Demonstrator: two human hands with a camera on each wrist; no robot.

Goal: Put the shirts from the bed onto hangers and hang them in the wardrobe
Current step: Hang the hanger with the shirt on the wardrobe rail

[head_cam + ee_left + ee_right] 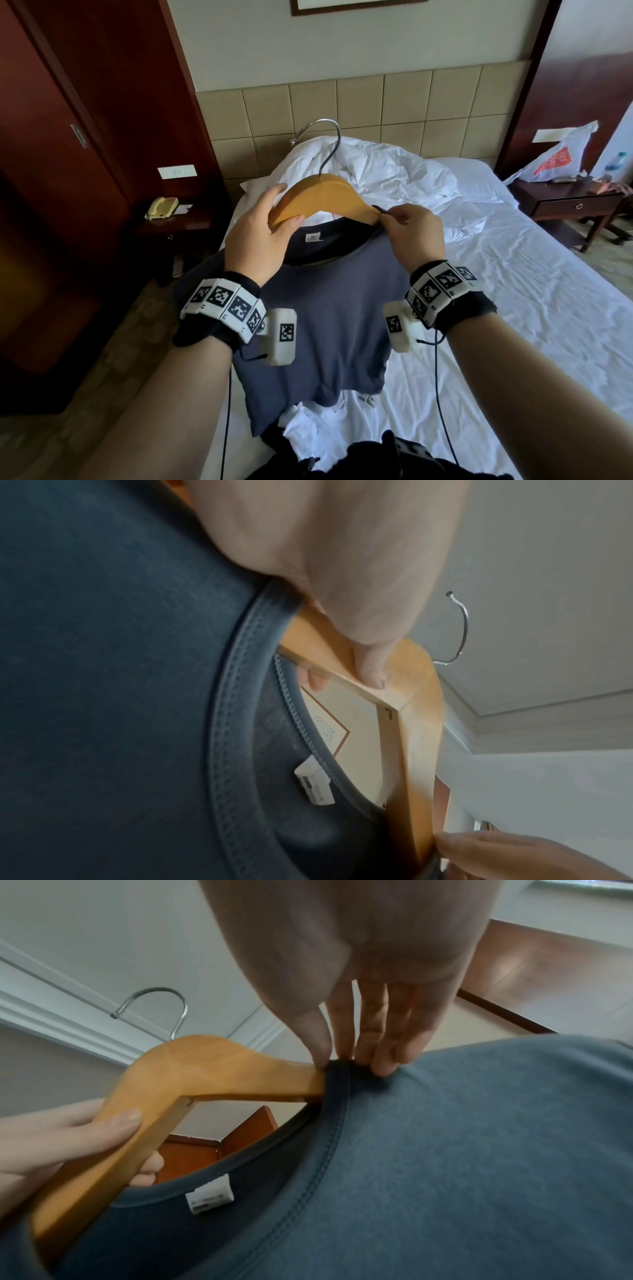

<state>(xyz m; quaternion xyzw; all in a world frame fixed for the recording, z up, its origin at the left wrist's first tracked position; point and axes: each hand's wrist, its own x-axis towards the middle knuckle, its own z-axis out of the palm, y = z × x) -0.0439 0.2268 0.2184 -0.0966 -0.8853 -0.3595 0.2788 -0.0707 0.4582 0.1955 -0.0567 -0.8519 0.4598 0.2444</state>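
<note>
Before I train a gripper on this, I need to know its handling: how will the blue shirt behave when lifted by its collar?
Likely floppy: the blue shirt hangs limp below the wooden hanger. Probably light, since the right hand lifts its collar with a fingertip pinch. It may slip off until both shoulders are seated.

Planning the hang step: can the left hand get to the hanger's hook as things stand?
Probably yes. The hook stands bare above the hanger, with no cloth over it. The left hand already grips the hanger's left arm just below; it would need to let go first while the right hand pinches the shirt collar.
</note>
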